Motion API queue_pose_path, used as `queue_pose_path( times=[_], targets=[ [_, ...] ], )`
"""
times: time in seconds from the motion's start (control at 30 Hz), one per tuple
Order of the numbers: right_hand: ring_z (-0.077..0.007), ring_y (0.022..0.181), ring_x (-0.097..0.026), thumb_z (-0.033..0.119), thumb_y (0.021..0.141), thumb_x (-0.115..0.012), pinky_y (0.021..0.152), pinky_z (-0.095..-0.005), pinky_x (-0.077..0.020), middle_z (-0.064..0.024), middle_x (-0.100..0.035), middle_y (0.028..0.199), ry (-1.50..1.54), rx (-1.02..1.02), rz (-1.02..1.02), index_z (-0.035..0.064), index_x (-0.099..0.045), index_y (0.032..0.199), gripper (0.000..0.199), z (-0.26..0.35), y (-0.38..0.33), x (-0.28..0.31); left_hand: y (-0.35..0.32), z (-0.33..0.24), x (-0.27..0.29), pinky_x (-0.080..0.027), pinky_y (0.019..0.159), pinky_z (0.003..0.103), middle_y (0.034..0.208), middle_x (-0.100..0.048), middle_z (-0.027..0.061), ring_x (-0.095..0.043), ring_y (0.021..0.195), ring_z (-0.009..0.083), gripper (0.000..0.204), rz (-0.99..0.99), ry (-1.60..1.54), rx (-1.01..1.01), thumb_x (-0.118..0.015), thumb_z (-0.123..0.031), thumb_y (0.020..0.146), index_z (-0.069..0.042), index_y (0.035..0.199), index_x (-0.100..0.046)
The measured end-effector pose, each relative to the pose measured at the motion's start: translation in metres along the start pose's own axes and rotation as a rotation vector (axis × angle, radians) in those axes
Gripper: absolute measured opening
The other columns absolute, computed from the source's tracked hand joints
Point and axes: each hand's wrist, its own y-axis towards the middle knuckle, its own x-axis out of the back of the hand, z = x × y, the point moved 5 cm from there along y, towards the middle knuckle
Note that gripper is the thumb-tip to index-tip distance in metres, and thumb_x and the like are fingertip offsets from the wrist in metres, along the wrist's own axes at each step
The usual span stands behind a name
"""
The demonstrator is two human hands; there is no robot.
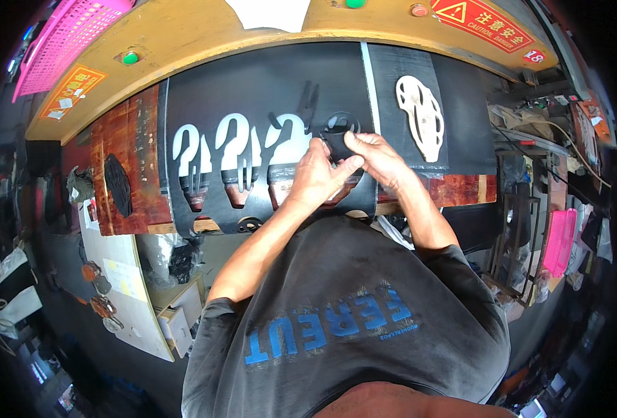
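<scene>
Black sheet (252, 76) with a row of cut-outs (235, 139).
Left hand (314, 171), right hand (381, 160) hold dark piece (337, 145) over it; pale slotted plate (427, 115) rightward.

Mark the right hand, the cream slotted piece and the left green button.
Right hand (379, 159): head view, its middle.
Cream slotted piece (421, 120): head view, its solid body.
Left green button (130, 58): head view, its cap.

A reddish-brown wooden bench top (141, 182) shows at the left and along the near right. A large black sheet (218, 80) covers its middle, with a row of cut-outs (236, 132) in the near half. At left lies a dark oval bundle (118, 185); at right, a pale perforated template (420, 120) rests on dark sheeting (468, 118).
</scene>
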Motion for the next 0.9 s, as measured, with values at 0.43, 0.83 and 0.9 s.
queue_pose_path(
  times=[0.43, 0.83, 0.9],
  targets=[
    [-0.0117, 0.084, -0.069, 0.025, 0.109, -0.066, 0.084, -0.0336, -0.0591, -0.0028, -0.073, 0.107, 0.462, 0.012, 0.090, 0.0057, -0.072, 0.117, 0.022, -0.021, 0.006, -0.008, 0.009, 0.039, -0.029, -0.054, 0.065, 0.056, 0.081, -0.069, 0.0288, -0.070, 0.078, 0.0517, 0.029, -0.198, -0.025, -0.164, -0.061, -0.030, 0.109, -0.001, 0.105, -0.054],
    [-0.0221, 0.079, -0.069, 0.023, 0.112, -0.057, 0.076, -0.0385, -0.0632, -0.0136, -0.073, 0.099, 0.113, 0.440, -0.570, 0.0010, -0.067, 0.111, 0.024, 0.072, -0.005, 0.140, -0.005, 0.094, -0.013, -0.053, 0.070, 0.057, 0.085, -0.070, 0.0292, -0.069, 0.082, 0.0524, 0.032, -0.269, 0.065, -0.021, -0.056, -0.029, 0.111, 0.000, 0.100, -0.063],
    [-0.0217, 0.075, -0.072, 0.027, 0.113, -0.056, 0.074, -0.0363, -0.0650, -0.0135, -0.075, 0.095, 0.170, 0.622, -0.810, 0.0002, -0.068, 0.109, 0.029, 0.129, -0.020, 0.194, -0.014, 0.102, -0.013, -0.054, 0.074, 0.057, 0.086, -0.071, 0.0291, -0.070, 0.084, 0.0524, 0.037, -0.168, 0.224, 0.060, -0.054, -0.034, 0.112, 0.001, 0.101, -0.063]
  ],
)
